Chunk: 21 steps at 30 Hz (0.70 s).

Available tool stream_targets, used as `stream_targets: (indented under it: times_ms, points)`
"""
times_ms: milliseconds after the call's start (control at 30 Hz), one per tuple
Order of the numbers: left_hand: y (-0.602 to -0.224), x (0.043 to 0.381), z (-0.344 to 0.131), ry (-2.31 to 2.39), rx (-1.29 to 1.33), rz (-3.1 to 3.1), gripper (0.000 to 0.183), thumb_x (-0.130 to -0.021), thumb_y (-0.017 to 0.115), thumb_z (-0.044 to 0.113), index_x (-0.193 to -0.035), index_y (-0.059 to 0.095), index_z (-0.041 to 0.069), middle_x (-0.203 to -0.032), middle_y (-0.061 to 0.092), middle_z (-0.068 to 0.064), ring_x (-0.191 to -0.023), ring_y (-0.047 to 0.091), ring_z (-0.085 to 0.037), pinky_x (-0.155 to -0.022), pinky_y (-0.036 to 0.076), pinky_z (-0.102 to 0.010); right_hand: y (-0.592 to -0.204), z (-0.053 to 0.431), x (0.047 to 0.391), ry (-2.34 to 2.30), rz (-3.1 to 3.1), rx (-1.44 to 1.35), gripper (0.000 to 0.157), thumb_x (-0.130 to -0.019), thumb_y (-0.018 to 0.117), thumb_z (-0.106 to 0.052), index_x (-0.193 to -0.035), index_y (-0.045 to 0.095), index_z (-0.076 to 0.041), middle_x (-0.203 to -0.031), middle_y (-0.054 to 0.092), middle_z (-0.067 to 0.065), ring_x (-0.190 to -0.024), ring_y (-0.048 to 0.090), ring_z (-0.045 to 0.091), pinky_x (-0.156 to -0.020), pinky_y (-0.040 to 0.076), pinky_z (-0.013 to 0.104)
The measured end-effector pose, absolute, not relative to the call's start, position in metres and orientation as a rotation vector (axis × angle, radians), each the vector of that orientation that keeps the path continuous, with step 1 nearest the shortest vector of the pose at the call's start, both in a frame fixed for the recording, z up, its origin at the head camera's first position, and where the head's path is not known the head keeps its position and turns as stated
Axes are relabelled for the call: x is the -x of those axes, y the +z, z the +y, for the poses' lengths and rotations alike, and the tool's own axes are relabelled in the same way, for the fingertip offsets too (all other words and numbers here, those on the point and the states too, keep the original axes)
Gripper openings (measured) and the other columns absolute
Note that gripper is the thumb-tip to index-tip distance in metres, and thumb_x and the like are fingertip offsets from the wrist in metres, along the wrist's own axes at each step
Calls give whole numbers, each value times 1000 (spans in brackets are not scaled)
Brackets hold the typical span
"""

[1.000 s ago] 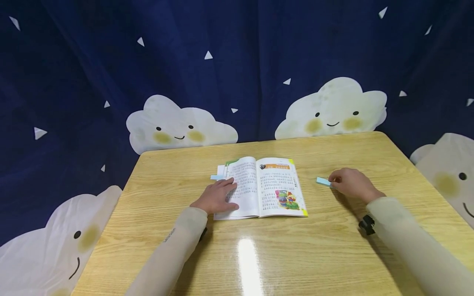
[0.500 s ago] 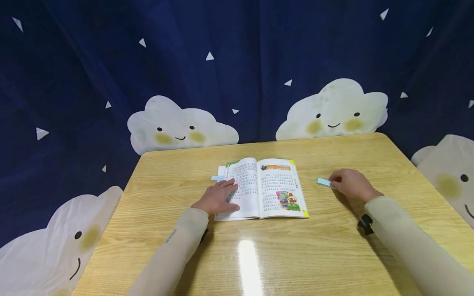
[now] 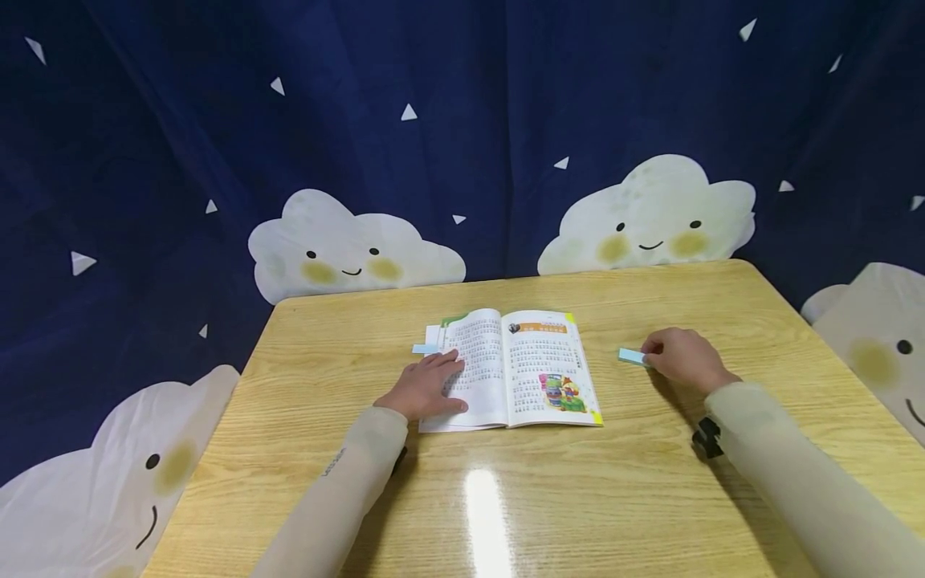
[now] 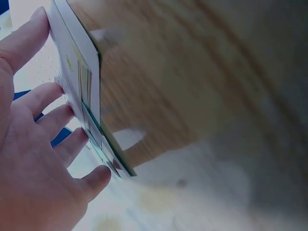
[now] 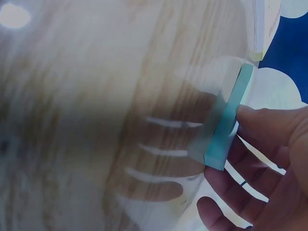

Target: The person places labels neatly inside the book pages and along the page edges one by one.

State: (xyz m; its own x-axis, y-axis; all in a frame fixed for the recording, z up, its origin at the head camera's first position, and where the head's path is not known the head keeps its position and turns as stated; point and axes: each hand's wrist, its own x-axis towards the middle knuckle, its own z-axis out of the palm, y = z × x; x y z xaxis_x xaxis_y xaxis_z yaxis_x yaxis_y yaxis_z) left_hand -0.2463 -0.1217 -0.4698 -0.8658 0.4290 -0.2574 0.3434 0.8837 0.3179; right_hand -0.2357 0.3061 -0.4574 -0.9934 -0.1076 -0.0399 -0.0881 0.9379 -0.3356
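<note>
My right sleeve (image 3: pixel 766 425) has drifted slightly inward, while my right hand (image 3: pixel 679 356) still pinches the slim blue block (image 5: pixel 227 122) by its right end, right of the open book (image 3: pixel 520 361); my left hand (image 3: pixel 424 388) lies with fingers spread on its left page, probably keeping the pages flat

Glossy wood-grain table (image 3: pixel 578 498), open book (image 3: pixel 523 361) lying on it, light-blue block (image 3: pixel 631 356) to its right, perhaps touching the wood
</note>
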Motion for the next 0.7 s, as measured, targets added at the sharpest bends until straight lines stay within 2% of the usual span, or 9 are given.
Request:
stream_targets:
  times_ms: [233, 467, 700]
  points:
    - [-470, 245, -124, 407, -581, 2717, 76, -88, 71, 47, -153, 40, 23, -166, 26, 3, -154, 23, -31, -122, 20, -59, -457, 303, 234, -516, 3068, 88, 12, -89, 67, -15, -92, 72, -4, -84, 71, 11, -68, 58, 21, -56, 44, 32]
    - [-466, 244, -124, 426, -567, 2711, 75, -88, 71, 46, -153, 40, 24, -166, 25, 3, -154, 22, -31, -122, 18, -60, -456, 299, 235, -497, 3073, 72, 12, -89, 66, -13, -93, 73, -4, -87, 72, 13, -70, 58, 23, -57, 46, 35]
    - [-466, 244, -122, 407, -570, 2701, 76, -89, 70, 47, -154, 38, 23, -167, 23, 3, -155, 21, -30, -122, 17, -60, -456, 300, 236, -460, 3066, 69, 10, -88, 67, -14, -88, 72, -5, -83, 69, 11, -68, 56, 23, -55, 43, 33]
